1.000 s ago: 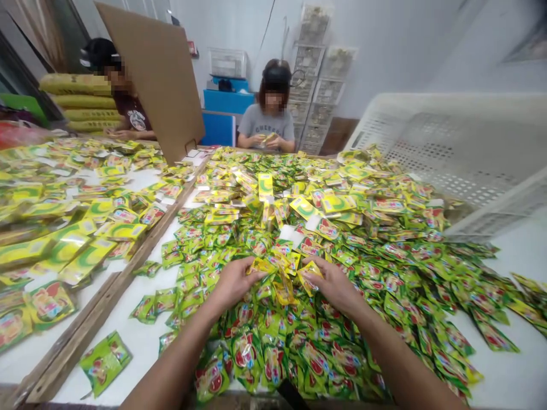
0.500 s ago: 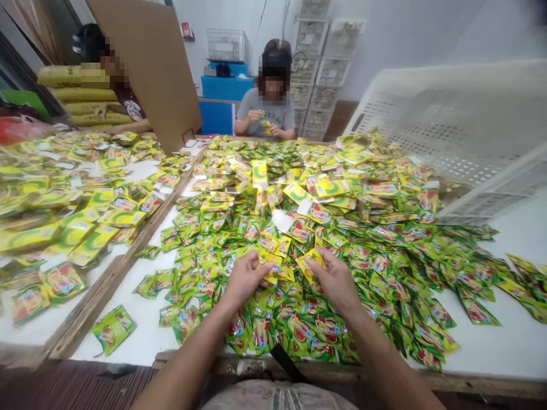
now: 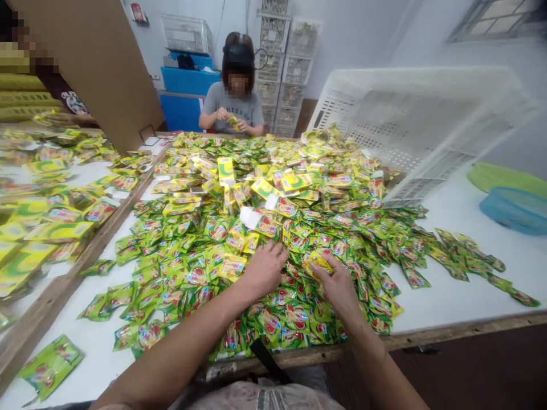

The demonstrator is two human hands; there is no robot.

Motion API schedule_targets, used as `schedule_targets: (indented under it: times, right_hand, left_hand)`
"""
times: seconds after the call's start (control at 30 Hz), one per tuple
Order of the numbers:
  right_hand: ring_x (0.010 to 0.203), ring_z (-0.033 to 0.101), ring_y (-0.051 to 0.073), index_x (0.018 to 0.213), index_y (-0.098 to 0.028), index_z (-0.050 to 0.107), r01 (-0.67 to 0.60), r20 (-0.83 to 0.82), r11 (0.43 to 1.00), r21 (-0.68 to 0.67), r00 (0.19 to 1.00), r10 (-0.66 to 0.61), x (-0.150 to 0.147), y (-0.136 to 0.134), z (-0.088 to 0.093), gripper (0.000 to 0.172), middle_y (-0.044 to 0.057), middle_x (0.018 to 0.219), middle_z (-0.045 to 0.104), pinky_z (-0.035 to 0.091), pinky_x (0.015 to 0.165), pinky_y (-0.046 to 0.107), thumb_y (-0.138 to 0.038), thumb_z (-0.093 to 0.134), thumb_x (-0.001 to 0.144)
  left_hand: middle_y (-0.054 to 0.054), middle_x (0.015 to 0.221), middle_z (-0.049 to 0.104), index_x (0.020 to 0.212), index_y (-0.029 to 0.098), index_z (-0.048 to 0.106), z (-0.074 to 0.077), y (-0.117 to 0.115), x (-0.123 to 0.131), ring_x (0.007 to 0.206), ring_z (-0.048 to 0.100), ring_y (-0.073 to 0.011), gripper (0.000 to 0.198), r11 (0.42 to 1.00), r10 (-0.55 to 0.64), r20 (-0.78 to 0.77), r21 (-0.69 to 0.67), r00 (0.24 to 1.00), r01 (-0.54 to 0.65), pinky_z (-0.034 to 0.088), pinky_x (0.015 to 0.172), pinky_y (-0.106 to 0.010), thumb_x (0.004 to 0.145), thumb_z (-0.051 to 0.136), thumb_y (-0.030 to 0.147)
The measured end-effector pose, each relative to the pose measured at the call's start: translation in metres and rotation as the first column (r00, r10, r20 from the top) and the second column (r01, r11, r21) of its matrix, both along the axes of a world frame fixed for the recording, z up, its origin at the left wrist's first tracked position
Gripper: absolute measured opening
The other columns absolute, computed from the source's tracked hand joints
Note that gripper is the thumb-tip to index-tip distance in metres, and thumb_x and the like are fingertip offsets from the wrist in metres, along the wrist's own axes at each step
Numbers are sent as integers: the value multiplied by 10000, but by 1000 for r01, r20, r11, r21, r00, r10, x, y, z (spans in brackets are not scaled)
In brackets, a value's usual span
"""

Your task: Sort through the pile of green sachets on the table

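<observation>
My left hand is palm down on the heap of green sachets, its fingers slightly apart and their tips partly hidden among the packs. My right hand pinches a small yellow packet between thumb and fingers, just above the heap. Left of my left hand lies another yellow packet. Just beyond my hands rests a small carton with a white flap.
Yellow cartons pile up farther back. A white perforated crate leans at the right, near a blue basin. A wooden strip divides the table at left. Across the table, a co-worker handles a yellow item.
My left hand has left a yellow packet and moved right onto the heap. My right hand still holds a packet. The view has swung right, showing the basins.
</observation>
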State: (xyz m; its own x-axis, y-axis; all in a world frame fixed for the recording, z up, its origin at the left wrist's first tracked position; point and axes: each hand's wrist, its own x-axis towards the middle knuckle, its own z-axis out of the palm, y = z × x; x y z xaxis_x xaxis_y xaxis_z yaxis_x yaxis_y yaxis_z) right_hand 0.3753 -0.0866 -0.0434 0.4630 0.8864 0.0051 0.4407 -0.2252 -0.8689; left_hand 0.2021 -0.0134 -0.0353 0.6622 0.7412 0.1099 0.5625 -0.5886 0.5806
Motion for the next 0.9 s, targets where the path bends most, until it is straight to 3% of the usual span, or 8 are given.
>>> schedule_targets:
  times: [0.13,0.27,0.37,0.47,0.53,0.7,0.8,0.9]
  right_hand:
    - [714,592,203,938,-183,560,29,-160,997,72,987,-17,2,-4,-2,395,53,906,629,486,619,315,-476,621,680]
    - [635,570,180,910,-174,567,49,-241,995,87,970,-27,2,-1,3,422,31,789,630,475,578,294,-463,682,625]
    - [676,578,188,923,-167,584,-34,-297,995,98,953,61,-9,6,14,403,33,768,632,469,619,291,-462,662,660]
    - [704,582,188,936,-173,603,-201,-313,972,120,922,230,-26,14,27,354,36,813,642,460,636,285,-433,639,698]
    - [712,571,180,917,-188,620,-318,-205,939,127,918,339,-36,19,32,292,25,850,639,444,642,278,-389,633,706]
    - [699,535,163,961,-215,574,-405,-40,911,76,912,409,-49,24,27,282,-6,841,604,420,634,262,-317,624,703]
    - [672,520,150,996,-223,547,-412,-70,910,41,908,413,-50,23,20,304,-20,811,586,417,627,255,-297,612,709]
    - [799,555,165,1088,-219,516,-360,-214,931,58,906,364,-51,21,15,435,18,951,589,446,687,264,-345,643,691]
  left_hand:
    - [-89,796,662,693,208,632,-14,21,6,929,565,-257,119,967,93,138,-247,986,-57,380,881,-354,684,572,107]
    - [-51,683,625,753,204,606,-11,24,-6,688,591,-198,182,933,270,217,-300,938,-200,446,692,-307,817,452,279]
    - [1,567,553,763,189,551,-7,17,-16,515,553,-153,258,876,376,272,-416,886,-244,441,531,-261,833,400,386]
    - [51,491,472,707,185,531,-4,6,-25,424,482,-114,292,757,480,379,-635,792,-155,407,461,-233,725,548,475]
    - [59,493,462,692,175,550,-1,-1,-29,423,450,-95,311,691,519,428,-720,740,-68,386,456,-220,652,636,472]
    - [54,520,478,681,157,570,4,-13,-36,460,426,-71,331,641,523,482,-766,703,48,340,471,-195,653,656,476]
    - [68,512,458,690,150,568,2,-14,-36,456,382,-54,342,631,545,490,-774,681,52,268,451,-180,588,730,433]
    - [73,491,450,673,146,571,0,-12,-33,453,366,-50,362,621,590,500,-783,634,40,248,452,-179,523,774,405]
